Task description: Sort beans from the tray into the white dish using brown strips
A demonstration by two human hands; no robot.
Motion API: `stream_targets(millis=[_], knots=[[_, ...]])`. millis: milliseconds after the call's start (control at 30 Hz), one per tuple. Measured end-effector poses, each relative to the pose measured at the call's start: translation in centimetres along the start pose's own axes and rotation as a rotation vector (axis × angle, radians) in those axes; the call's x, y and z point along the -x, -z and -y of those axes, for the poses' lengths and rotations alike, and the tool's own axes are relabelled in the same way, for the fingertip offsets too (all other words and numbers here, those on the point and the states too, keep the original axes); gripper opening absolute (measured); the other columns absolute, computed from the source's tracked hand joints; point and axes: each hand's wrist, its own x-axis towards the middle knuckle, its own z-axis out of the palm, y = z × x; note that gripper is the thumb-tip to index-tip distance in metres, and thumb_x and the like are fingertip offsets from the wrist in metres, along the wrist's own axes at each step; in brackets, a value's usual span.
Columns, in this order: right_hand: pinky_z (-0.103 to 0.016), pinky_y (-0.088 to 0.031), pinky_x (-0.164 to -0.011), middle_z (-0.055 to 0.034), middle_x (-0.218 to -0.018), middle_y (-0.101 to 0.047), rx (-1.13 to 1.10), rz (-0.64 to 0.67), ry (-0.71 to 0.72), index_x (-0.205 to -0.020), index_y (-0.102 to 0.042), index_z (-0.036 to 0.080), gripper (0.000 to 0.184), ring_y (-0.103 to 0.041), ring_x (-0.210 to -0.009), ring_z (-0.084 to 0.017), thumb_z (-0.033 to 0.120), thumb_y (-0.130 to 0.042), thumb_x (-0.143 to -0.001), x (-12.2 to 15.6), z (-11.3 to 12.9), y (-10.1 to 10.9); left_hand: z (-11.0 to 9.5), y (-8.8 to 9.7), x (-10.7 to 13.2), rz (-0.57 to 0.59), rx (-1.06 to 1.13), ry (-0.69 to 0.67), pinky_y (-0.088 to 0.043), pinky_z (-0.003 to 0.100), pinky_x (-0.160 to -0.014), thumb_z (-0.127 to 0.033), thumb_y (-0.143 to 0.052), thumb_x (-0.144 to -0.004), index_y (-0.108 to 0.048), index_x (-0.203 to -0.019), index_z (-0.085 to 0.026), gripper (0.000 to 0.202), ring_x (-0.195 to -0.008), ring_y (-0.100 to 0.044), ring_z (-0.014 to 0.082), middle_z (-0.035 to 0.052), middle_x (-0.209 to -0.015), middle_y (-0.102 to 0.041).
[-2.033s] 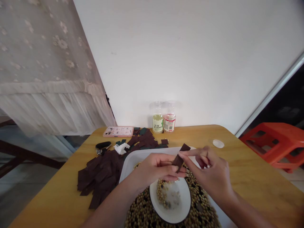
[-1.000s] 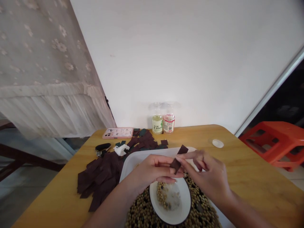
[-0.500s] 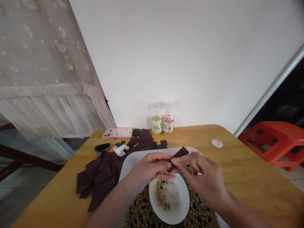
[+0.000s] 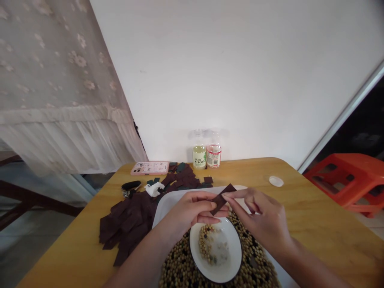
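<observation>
One left hand (image 4: 189, 211) and one right hand (image 4: 262, 220) clamp one dark brown strip (image 4: 220, 199) between their fingers (image 4: 237, 195)

A narrow dark-brown strip (image 4: 220, 199), tilted diagonally, held aloft

The left hand (image 4: 190, 210) is curled, its fingers (image 4: 208, 197) pointing right and closed together. The right hand (image 4: 264, 220) faces it, with the forefinger (image 4: 238, 194) stretched left, its tip just beside the left fingers, and the lower fingers folded toward the palm. The left forearm (image 4: 141, 256) and right forearm (image 4: 312, 268) rise from the bottom edge.
</observation>
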Motion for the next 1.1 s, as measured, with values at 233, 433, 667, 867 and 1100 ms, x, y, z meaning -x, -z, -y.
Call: stream_targets(millis=[233, 433, 667, 867, 1100], knots=[[-0.021, -0.04, -0.043, 0.0027, -0.062, -0.064, -0.041, 0.05, 0.04, -0.058, -0.032, 0.022, 0.035, -0.06, -0.055, -0.01, 0.013, -0.059, -0.077, 0.01, 0.12, -0.05, -0.16, -0.01, 0.05, -0.013, 0.031, -0.02, -0.054, 0.026, -0.066, -0.016, -0.07, -0.064, -0.066, -0.082, -0.014, 0.019, -0.071, -0.068, 0.0175, 0.0044, -0.072, -0.071], [-0.022, -0.039, -0.041, 0.0024, -0.062, -0.065, -0.042, 0.066, 0.042, -0.059, -0.032, 0.023, 0.034, -0.06, -0.054, -0.01, 0.014, -0.059, -0.078, 0.07, 0.18, -0.05, -0.19, -0.14, 0.13, -0.063, 0.035, -0.011, -0.053, 0.031, -0.071, -0.017, -0.071, -0.062, -0.065, -0.08, -0.013, 0.019, -0.072, -0.068, 0.0195, 0.0047, -0.072, -0.07], [-0.022, -0.039, -0.042, 0.0028, -0.061, -0.064, -0.003, -0.025, -0.02, -0.058, -0.03, 0.022, 0.037, -0.057, -0.05, -0.009, 0.015, -0.061, -0.077, 0.06, 0.03, -0.01, -0.18, -0.02, 0.1, -0.018, 0.013, -0.014, -0.052, 0.028, -0.071, -0.019, -0.07, -0.065, -0.066, -0.084, -0.013, 0.02, -0.078, -0.068, 0.0198, 0.0069, -0.076, -0.07], [-0.021, -0.04, -0.043, 0.0026, -0.062, -0.064, -0.04, 0.062, 0.058, -0.059, -0.035, 0.022, 0.032, -0.059, -0.052, -0.01, 0.013, -0.06, -0.077, 0.04, 0.25, 0.1, -0.12, 0.06, 0.18, -0.013, 0.05, -0.042, -0.054, 0.027, -0.068, -0.017, -0.072, -0.063, -0.066, -0.08, -0.015, 0.019, -0.071, -0.068, 0.0177, 0.0032, -0.072, -0.07], [-0.019, -0.039, -0.042, 0.002, -0.059, -0.063, 0.006, -0.074, -0.007, -0.057, -0.031, 0.022, 0.036, -0.058, -0.049, -0.009, 0.013, -0.061, -0.076, -0.32, 0.0, 0.11, -0.35, -0.19, 0.23, 0.013, 0.034, -0.024, -0.054, 0.021, -0.066, -0.014, -0.066, -0.069, -0.067, -0.086, -0.013, 0.018, -0.079, -0.068, 0.0181, 0.0075, -0.079, -0.072]])
